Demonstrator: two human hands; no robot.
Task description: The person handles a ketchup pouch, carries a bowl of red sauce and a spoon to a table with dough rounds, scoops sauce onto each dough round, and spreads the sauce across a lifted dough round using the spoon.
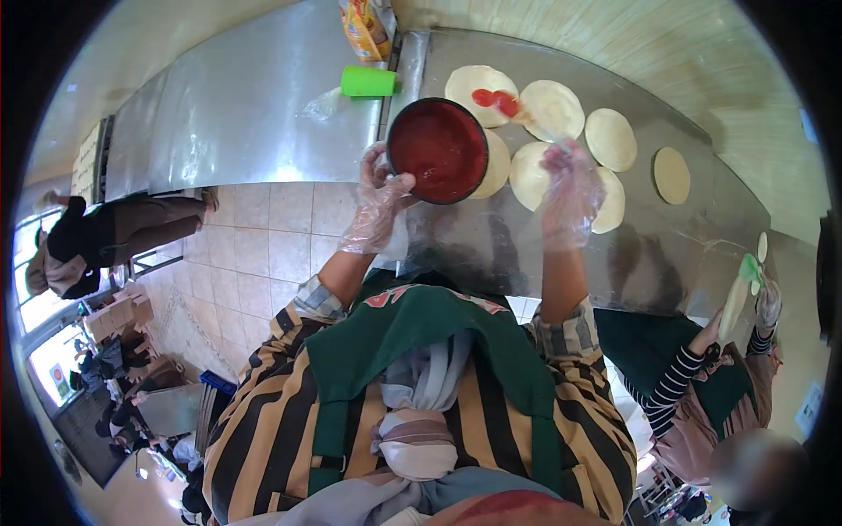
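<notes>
My left hand (pixel 379 197), in a clear plastic glove, grips the side of a dark round bowl (pixel 483 149) with red sauce (pixel 430 162) in it. The bowl is tilted towards me above the steel table. My right hand (pixel 570 188), also gloved and blurred by motion, is closed on what looks like a spoon (pixel 519 114); its handle is smeared. The spoon's red end is over a flat dough round (pixel 474 79), where a spot of sauce (pixel 482 97) lies. Other dough rounds (pixel 553 110) lie beneath and around my right hand.
A green cup (pixel 368 81) lies on its side by a crumpled clear plastic bag (pixel 323 105). Behind it stands a yellow-orange packet (pixel 367 31). At the right, a co-worker (pixel 702 386) holds a dough round (pixel 733 307) and a green tool (pixel 749 268). Another person (pixel 88 241) stands at left.
</notes>
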